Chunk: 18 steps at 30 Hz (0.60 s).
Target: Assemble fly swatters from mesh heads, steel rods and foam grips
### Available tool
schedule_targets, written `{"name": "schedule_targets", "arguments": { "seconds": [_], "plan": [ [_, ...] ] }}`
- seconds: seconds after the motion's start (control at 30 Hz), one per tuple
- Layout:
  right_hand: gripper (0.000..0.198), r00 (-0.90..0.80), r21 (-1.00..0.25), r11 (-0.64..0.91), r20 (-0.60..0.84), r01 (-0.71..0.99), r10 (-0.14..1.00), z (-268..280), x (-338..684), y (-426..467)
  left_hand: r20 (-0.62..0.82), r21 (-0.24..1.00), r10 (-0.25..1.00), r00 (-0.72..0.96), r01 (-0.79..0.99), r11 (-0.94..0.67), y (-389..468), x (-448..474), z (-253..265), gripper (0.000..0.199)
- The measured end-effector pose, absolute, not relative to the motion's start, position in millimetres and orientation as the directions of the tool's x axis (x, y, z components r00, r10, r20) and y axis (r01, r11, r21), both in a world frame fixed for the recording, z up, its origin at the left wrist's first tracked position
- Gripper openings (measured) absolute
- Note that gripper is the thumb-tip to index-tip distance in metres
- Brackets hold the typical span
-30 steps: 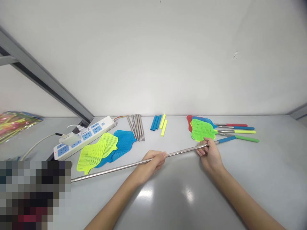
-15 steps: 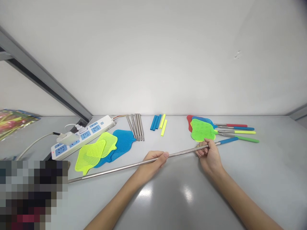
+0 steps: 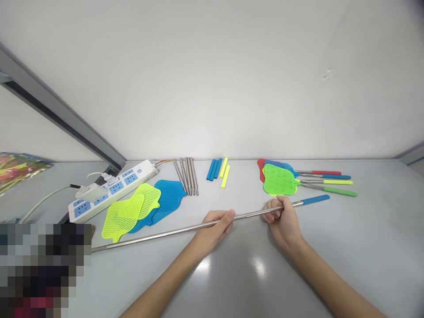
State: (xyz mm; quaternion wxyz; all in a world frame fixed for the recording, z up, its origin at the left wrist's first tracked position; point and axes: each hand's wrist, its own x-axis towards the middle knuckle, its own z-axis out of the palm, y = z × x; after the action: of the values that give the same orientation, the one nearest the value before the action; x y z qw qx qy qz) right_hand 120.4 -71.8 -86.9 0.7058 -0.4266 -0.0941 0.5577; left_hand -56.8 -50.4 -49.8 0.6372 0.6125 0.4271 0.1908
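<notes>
A long, drawn-out telescopic metal rod [image 3: 159, 236] slants across the table, with a blue sleeve [image 3: 316, 199] on its right end. Its left end runs into the blurred patch and cannot be followed. My left hand [image 3: 214, 227] is closed around the middle of the rod, thumb on top. Nearer the blue sleeve, my right hand [image 3: 285, 221] grips the rod with curled fingers. Just beyond the right hand lie several assembled fly swatters, the green one [image 3: 280, 180] uppermost. Loose yellow swatter heads [image 3: 121, 216] and blue swatter heads [image 3: 168, 201] overlap behind the rod's left part.
Several short metal rods [image 3: 188, 176] lie at the back. Beside them are blue sleeves [image 3: 214, 169] and yellow sleeves [image 3: 225, 177]. A white power strip [image 3: 115, 190] with plugs and cables stands at the left, near a shiny plastic package [image 3: 20, 170]. A wall closes off the back.
My right hand has slid a little left along the rod, away from the blue sleeve. The left hand still holds the rod at about the same place.
</notes>
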Motion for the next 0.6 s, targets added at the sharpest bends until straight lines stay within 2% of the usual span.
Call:
{"name": "schedule_targets", "arguments": {
  "seconds": [0.27,0.6],
  "plan": [
    [0.038,0.396,-0.724,0.041,-0.328,-0.688,0.858,-90,118,-72,-0.334,0.935,0.748,0.574,0.301,0.187,-52,-53,-53,0.046],
    [0.033,0.490,-0.722,0.079,-0.380,-0.688,0.785,-87,133,-64,-0.336,0.942,0.702,0.628,0.241,0.235,-55,-48,-51,0.044]
  ]
}}
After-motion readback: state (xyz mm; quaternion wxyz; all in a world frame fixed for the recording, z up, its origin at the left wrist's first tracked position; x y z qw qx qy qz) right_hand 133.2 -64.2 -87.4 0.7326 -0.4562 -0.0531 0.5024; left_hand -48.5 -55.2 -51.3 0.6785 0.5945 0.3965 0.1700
